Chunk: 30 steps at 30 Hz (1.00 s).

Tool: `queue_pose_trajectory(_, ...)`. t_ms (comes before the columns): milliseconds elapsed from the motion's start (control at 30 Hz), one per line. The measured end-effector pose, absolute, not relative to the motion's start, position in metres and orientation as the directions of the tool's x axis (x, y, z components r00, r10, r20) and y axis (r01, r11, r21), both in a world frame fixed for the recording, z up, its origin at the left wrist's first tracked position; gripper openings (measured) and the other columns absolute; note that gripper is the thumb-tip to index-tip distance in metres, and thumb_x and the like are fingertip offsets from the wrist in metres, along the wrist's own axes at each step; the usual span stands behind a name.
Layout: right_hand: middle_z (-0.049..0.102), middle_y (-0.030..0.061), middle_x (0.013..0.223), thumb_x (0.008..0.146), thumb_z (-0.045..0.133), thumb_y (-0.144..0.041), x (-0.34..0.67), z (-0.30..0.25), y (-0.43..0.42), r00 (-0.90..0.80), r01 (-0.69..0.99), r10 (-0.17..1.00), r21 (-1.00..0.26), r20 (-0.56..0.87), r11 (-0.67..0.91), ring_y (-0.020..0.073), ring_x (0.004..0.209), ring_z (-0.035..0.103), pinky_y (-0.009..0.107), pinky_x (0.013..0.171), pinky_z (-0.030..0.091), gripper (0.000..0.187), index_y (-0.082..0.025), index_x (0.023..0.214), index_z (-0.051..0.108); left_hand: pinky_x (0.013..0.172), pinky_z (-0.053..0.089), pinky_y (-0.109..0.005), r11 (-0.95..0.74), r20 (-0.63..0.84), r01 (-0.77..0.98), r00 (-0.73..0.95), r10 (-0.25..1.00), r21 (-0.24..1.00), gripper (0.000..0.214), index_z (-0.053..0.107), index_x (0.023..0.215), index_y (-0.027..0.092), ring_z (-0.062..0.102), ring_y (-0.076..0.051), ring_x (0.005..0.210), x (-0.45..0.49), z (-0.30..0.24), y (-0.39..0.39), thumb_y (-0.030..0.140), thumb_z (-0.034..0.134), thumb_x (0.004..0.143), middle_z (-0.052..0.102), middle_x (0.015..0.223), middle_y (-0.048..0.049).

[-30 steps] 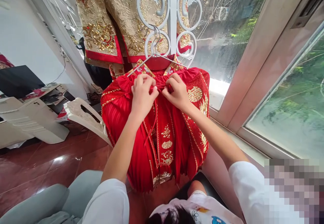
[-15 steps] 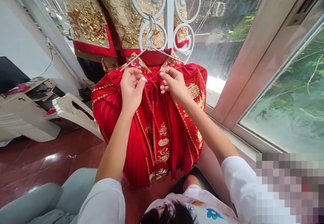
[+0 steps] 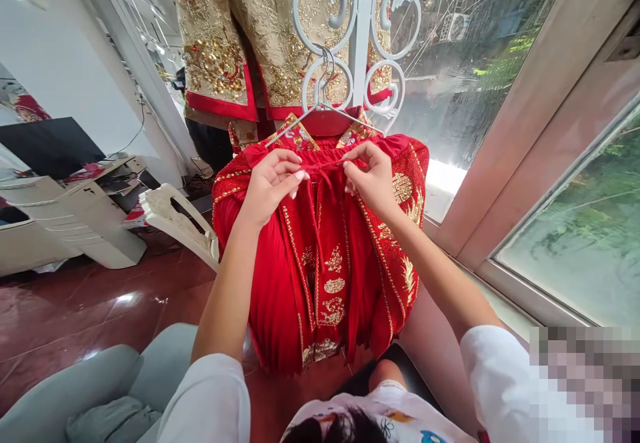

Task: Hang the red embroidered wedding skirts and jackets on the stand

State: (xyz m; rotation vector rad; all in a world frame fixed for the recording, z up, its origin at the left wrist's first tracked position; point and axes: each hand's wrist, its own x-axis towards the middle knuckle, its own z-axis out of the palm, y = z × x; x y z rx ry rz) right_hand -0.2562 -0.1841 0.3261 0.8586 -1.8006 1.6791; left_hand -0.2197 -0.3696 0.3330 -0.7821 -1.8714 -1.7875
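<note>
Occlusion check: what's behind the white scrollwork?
Behind the white scrollwork: a gold-beaded garment and, further right, the window. Whatever lies directly behind its bars is covered.

1. Two bare hands: one left hand, one right hand.
2. Two short white fabric sleeves.
3. One thin, knotted red fabric drawstring.
4. At least one red fabric garment with gold embroidery; overlapping layers hide the exact count.
5. Two pointed, gold-embroidered collar ends.
6. One upright white metal post.
7. Four white metal scroll rings.
8. One white openwork-backed chair.
9. One black flat monitor.
</note>
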Motion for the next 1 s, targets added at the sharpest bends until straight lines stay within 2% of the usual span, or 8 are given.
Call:
queue_pose_trajectory(100, 0.048, -0.0055, 0.065, 0.077, 0.048, -0.026, -0.255, 0.335, -0.183, -0.781, -0.521, -0.243, -0.815, 0.575, -0.255, 0.0043, 0.042, 0.032, 0.022, 0.039, 0.028, 0.012, -0.023, 0.084, 0.038, 0.041, 0.035, -0.019, -0.106, 0.661, 0.654, -0.749, 0.052, 0.749, 0.023, 0.055, 0.085, 0.020, 0.042, -0.004, 0.041, -0.225, 0.332, -0.368, 0.029, 0.070, 0.071, 0.055, 0.067, 0.0038)
queue_pose_trajectory(167, 0.042, -0.0077, 0.059, 0.076, 0.048, -0.025, -0.260, 0.339, -0.177, -0.774, -0.482, -0.314, -0.834, 0.549, -0.269, 0.0042, 0.040, 0.027, 0.022, 0.038, 0.025, 0.014, -0.023, 0.087, 0.040, 0.039, 0.032, -0.018, -0.134, 0.640, 0.633, -0.768, 0.014, 0.763, 0.022, 0.054, 0.083, 0.020, 0.036, -0.002, 0.038, -0.228, 0.332, -0.368, 0.028, 0.069, 0.070, 0.049, 0.062, 0.0065)
queue_pose_trajectory(333, 0.052, -0.0032, 0.064, 0.064, 0.054, -0.012, -0.275, 0.337, -0.157, -0.596, -0.795, -0.370, -0.587, 0.713, 0.152, 0.0076, 0.054, 0.042, 0.025, 0.049, 0.034, 0.018, -0.019, 0.080, 0.051, 0.038, 0.029, -0.017, -0.154, 0.598, 0.593, -0.802, -0.018, 0.790, 0.023, 0.052, 0.085, 0.020, 0.033, -0.002, 0.037, -0.233, 0.331, -0.368, 0.022, 0.066, 0.067, 0.051, 0.059, 0.0069)
queue_pose_trajectory(467, 0.058, 0.0007, 0.077, 0.072, 0.055, -0.014, -0.267, 0.333, -0.165, -0.434, -0.857, -0.102, -0.375, 0.895, 0.354, 0.0101, 0.064, 0.047, 0.029, 0.061, 0.041, 0.010, -0.019, 0.081, 0.056, 0.038, 0.028, -0.017, -0.172, 0.594, 0.591, -0.804, -0.036, 0.788, 0.018, 0.053, 0.082, 0.019, 0.033, -0.002, 0.037, -0.233, 0.330, -0.363, 0.021, 0.063, 0.067, 0.049, 0.057, 0.0070)
queue_pose_trajectory(567, 0.055, 0.0014, 0.076, 0.079, 0.053, -0.025, -0.259, 0.336, -0.178, -0.589, -0.806, -0.016, -0.586, 0.808, 0.085, 0.0092, 0.060, 0.046, 0.027, 0.056, 0.041, 0.006, -0.019, 0.076, 0.054, 0.038, 0.028, -0.017, -0.166, 0.593, 0.592, -0.804, -0.049, 0.788, 0.016, 0.053, 0.081, 0.019, 0.033, -0.002, 0.037, -0.233, 0.330, -0.362, 0.021, 0.061, 0.068, 0.047, 0.056, 0.0074)
queue_pose_trajectory(733, 0.040, -0.0048, 0.057, 0.074, 0.055, -0.038, -0.259, 0.345, -0.174, -0.822, -0.295, -0.373, -0.883, 0.430, -0.365, 0.0032, 0.042, 0.026, 0.020, 0.038, 0.027, 0.025, -0.020, 0.064, 0.040, 0.039, 0.028, -0.017, -0.157, 0.580, 0.577, -0.814, -0.033, 0.802, 0.017, 0.052, 0.082, 0.019, 0.032, -0.002, 0.037, -0.231, 0.330, -0.365, 0.023, 0.061, 0.068, 0.045, 0.058, 0.0080)
queue_pose_trajectory(867, 0.031, -0.0071, 0.048, 0.068, 0.063, -0.029, -0.268, 0.346, -0.158, -0.753, -0.450, -0.418, -0.861, 0.508, -0.235, 0.0023, 0.040, 0.019, 0.020, 0.036, 0.015, 0.031, -0.019, 0.054, 0.036, 0.039, 0.027, -0.017, -0.200, 0.551, 0.548, -0.834, -0.046, 0.812, 0.017, 0.052, 0.082, 0.018, 0.030, -0.002, 0.036, -0.230, 0.328, -0.368, 0.021, 0.060, 0.067, 0.045, 0.055, 0.0081)
queue_pose_trajectory(1000, 0.048, -0.0032, 0.057, 0.066, 0.068, -0.022, -0.270, 0.345, -0.149, -0.714, -0.616, -0.288, -0.768, 0.638, -0.174, 0.0035, 0.047, 0.037, 0.019, 0.041, 0.030, 0.020, -0.017, 0.058, 0.051, 0.039, 0.027, -0.017, -0.224, 0.555, 0.554, -0.829, -0.065, 0.802, 0.016, 0.053, 0.080, 0.018, 0.031, -0.002, 0.037, -0.230, 0.327, -0.367, 0.020, 0.061, 0.067, 0.046, 0.054, 0.0080)
